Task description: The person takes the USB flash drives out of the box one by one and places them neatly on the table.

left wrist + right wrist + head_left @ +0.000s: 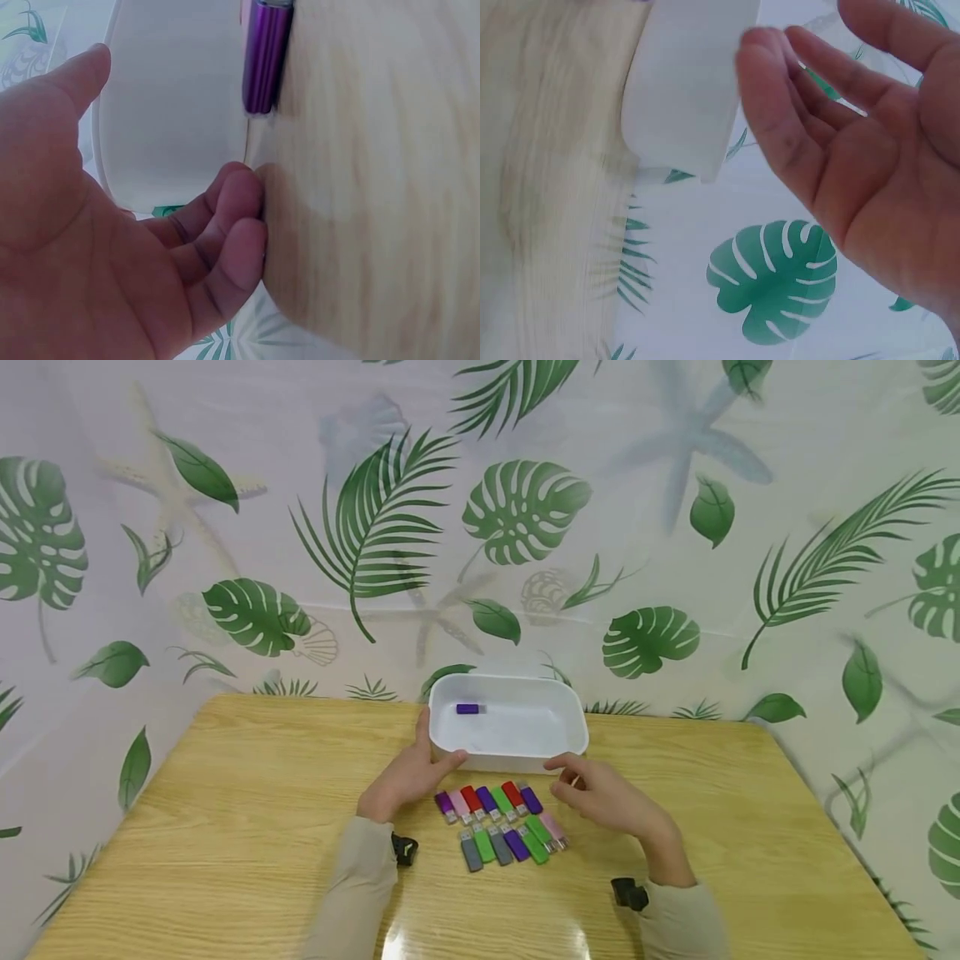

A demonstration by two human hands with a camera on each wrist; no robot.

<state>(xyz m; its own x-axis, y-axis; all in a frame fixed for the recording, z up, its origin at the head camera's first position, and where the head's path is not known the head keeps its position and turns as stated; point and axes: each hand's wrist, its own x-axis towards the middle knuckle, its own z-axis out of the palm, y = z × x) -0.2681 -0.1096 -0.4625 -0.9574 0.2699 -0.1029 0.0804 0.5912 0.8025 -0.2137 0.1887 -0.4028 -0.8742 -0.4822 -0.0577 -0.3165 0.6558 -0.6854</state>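
Note:
A white plastic tub (pixel 510 763) stands at the back of the table, and one purple USB stick (pixel 468 709) lies inside it toward the left. My left hand (pixel 408 777) rests at the tub's front left corner, thumb by the front rim and fingers along the left side. Nothing is held in my right hand (pixel 607 793), which hovers by the front right corner with fingers loosely bent. Between the hands, several USB sticks lie in two rows, among them a red one (pixel 472 798), a grey one (pixel 472 853) and a pink one (pixel 552 827). In the left wrist view a purple stick (pixel 265 60) shows beside the tub.
The wooden table (pixel 247 827) reaches to a leaf-patterned cloth (pixel 525 593) hanging behind it. Black straps with cameras (pixel 405 849) sit on both wrists, next to light sleeves.

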